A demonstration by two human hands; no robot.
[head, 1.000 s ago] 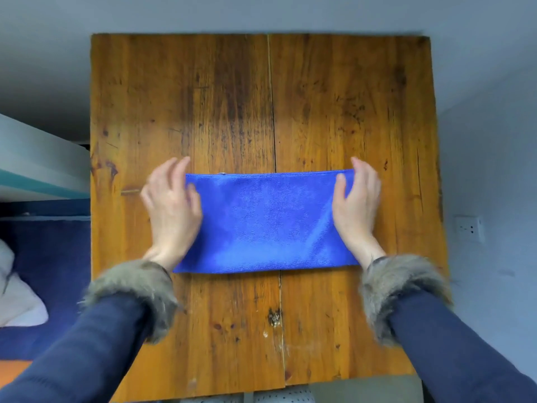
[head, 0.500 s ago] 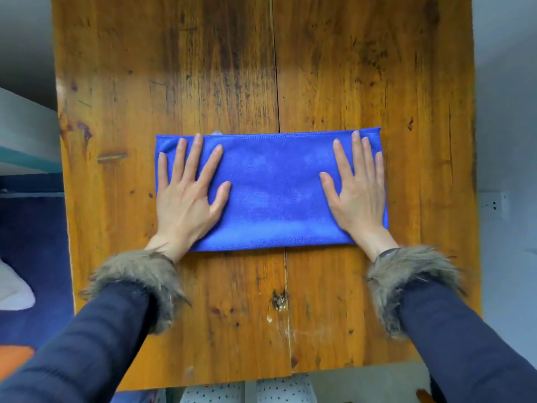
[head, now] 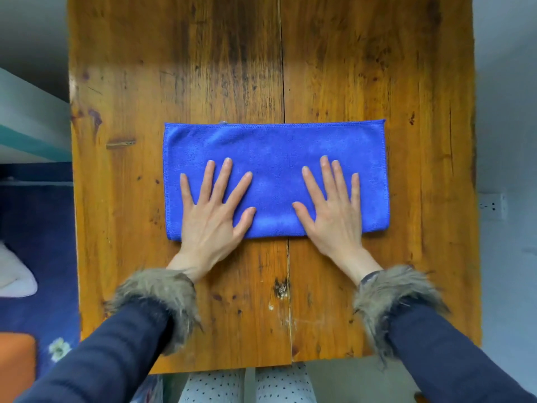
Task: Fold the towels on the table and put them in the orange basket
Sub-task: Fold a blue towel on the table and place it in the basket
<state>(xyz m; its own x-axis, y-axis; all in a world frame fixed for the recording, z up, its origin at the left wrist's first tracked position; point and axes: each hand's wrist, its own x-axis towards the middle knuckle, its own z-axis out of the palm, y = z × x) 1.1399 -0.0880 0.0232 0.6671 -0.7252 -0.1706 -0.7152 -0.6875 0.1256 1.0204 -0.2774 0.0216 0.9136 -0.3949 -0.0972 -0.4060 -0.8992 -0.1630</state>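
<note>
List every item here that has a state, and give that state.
blue towel: folded into a flat strip on the wooden table
left hand: open, flat on the towel
right hand: open, flat on the towel
orange basket: on the floor, contents unseen

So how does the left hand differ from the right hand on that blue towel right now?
The left hand has its fingers fanned wide apart; the right hand keeps its middle fingers closer together. The left hand lies near the left end of the blue towel, the right hand a little further in from the right end. Both lie flat, palms down, fingers straight, over the towel's near edge on the wooden table.
</note>
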